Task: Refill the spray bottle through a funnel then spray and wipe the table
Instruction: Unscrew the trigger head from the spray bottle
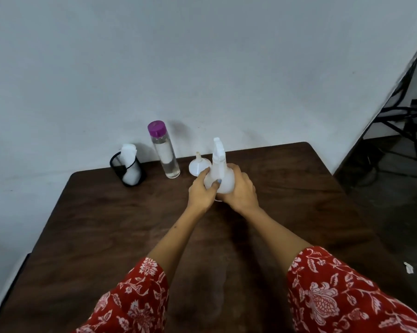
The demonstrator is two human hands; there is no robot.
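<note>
Two hands — left, right — clasp the spray bottle.

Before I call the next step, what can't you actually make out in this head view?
- Spray bottle: lower body and base hidden by the left hand and right hand, so its fill level is unreadable.
- Funnel: near side hidden behind the left hand and the bottle.
- White cloth in the black mesh holder: too blurred to tell its type.
- Purple-capped bottle: clear liquid, exact level unclear.
</note>
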